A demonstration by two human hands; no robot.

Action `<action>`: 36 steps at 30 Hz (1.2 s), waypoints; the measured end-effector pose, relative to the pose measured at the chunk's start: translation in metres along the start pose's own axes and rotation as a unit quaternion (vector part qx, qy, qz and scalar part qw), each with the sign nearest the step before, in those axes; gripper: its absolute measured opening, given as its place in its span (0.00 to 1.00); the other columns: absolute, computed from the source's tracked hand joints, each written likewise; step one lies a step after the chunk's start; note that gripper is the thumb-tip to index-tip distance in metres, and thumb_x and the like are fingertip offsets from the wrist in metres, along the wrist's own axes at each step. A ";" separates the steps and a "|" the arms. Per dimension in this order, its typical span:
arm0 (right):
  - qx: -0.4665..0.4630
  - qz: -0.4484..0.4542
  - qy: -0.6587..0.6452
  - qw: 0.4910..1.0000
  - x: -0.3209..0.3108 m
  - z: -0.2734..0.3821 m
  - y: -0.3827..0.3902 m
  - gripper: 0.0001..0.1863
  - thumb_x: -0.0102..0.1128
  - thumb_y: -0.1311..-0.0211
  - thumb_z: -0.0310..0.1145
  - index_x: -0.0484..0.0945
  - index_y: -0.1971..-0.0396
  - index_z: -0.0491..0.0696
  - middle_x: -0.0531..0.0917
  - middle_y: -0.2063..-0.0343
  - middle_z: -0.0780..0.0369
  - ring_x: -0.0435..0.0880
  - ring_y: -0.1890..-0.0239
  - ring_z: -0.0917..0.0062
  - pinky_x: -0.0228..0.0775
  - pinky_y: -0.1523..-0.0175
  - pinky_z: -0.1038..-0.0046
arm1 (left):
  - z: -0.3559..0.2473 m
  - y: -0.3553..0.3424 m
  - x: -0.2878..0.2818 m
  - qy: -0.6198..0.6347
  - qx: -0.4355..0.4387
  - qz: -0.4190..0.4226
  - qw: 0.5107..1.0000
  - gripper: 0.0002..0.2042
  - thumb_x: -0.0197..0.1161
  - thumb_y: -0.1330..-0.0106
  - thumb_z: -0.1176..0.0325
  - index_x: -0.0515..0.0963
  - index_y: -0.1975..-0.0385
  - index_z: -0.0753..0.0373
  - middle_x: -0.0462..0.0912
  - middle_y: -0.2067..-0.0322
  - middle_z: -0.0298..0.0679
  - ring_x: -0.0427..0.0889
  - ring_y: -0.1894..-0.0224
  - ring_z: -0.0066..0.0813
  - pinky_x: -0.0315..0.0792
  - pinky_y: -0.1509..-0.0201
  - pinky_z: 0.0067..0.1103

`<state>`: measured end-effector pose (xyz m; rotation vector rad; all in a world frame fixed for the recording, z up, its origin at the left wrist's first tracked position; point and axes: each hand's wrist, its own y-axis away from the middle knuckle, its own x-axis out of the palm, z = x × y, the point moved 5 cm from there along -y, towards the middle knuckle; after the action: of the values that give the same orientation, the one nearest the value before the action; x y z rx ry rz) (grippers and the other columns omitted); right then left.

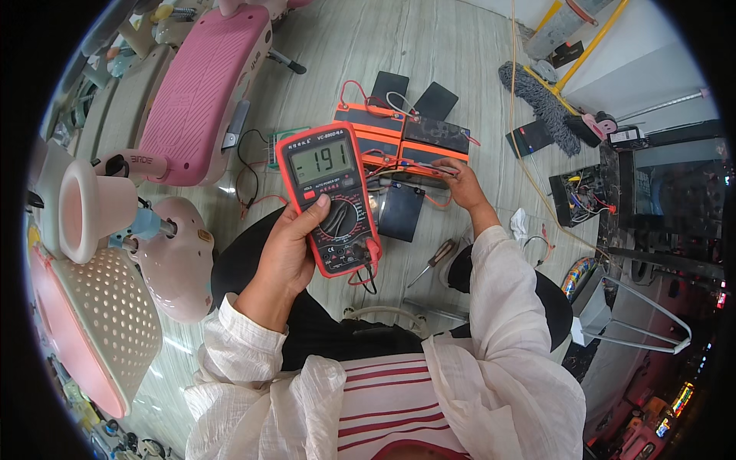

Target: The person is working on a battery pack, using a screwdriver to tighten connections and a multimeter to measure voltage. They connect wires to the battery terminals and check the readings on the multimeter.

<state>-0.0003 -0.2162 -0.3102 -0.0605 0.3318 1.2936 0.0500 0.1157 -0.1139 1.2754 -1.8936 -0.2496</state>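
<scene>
My left hand (287,241) is wrapped round a red and black multimeter (326,201). Its display is lit, and the thumb rests on its front above the dial. Black and red test leads (369,277) hang from its lower end. Just beyond, several black battery blocks (435,132) with orange edges stand together on the floor, partly hidden by the meter. At their near right side my right hand (464,188) pinches thin test probes (431,165), whose tips I cannot make out. Red and white wires (353,86) loop over the blocks.
Black flat plates (401,212) lie around the batteries. A screwdriver (434,261) is on the floor near my right foot. On the left stand a pink scooter deck (205,96) and a perforated basket (107,322). A grey mop (540,103) and an open wired box (576,196) are at right.
</scene>
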 end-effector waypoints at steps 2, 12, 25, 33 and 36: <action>0.000 0.001 0.002 1.000 -0.001 -0.001 0.000 0.12 0.58 0.35 0.20 0.80 0.53 0.44 0.84 0.56 0.58 0.83 0.51 0.72 0.72 0.44 0.72 | 0.000 0.000 0.001 0.000 -0.001 -0.001 1.000 0.15 0.61 0.30 0.65 0.74 0.48 0.63 0.84 0.54 0.40 0.85 0.54 0.29 0.80 0.46 0.26; 0.001 0.000 0.001 1.000 0.000 -0.003 -0.001 0.12 0.58 0.35 0.20 0.80 0.53 0.44 0.85 0.56 0.58 0.83 0.51 0.71 0.73 0.45 0.72 | 0.000 0.000 0.000 0.006 -0.002 0.004 1.000 0.15 0.61 0.30 0.65 0.73 0.48 0.63 0.84 0.54 0.40 0.85 0.53 0.29 0.80 0.45 0.26; 0.007 0.001 0.013 1.000 0.000 -0.005 -0.001 0.13 0.58 0.36 0.20 0.80 0.52 0.44 0.84 0.54 0.57 0.82 0.50 0.71 0.72 0.44 0.71 | 0.001 -0.001 -0.002 0.010 -0.002 0.011 1.000 0.14 0.61 0.30 0.66 0.73 0.48 0.63 0.84 0.54 0.40 0.85 0.54 0.29 0.80 0.46 0.26; 0.007 0.002 -0.002 1.000 0.001 -0.003 0.000 0.13 0.58 0.35 0.20 0.80 0.52 0.44 0.84 0.55 0.58 0.82 0.50 0.70 0.72 0.44 0.72 | 0.001 -0.001 -0.001 0.006 -0.001 0.009 1.000 0.14 0.61 0.30 0.65 0.74 0.49 0.63 0.84 0.55 0.40 0.85 0.54 0.28 0.80 0.46 0.26; 0.008 0.020 0.017 1.000 0.003 0.000 0.000 0.14 0.53 0.33 0.18 0.77 0.50 0.42 0.83 0.53 0.58 0.82 0.48 0.73 0.71 0.42 0.73 | 0.000 0.000 -0.001 0.003 0.002 0.008 1.000 0.14 0.61 0.30 0.65 0.74 0.49 0.63 0.84 0.55 0.40 0.85 0.54 0.28 0.80 0.46 0.26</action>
<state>0.0001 -0.2136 -0.3106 -0.0626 0.3729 1.3307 0.0501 0.1163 -0.1142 1.2611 -1.9002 -0.2342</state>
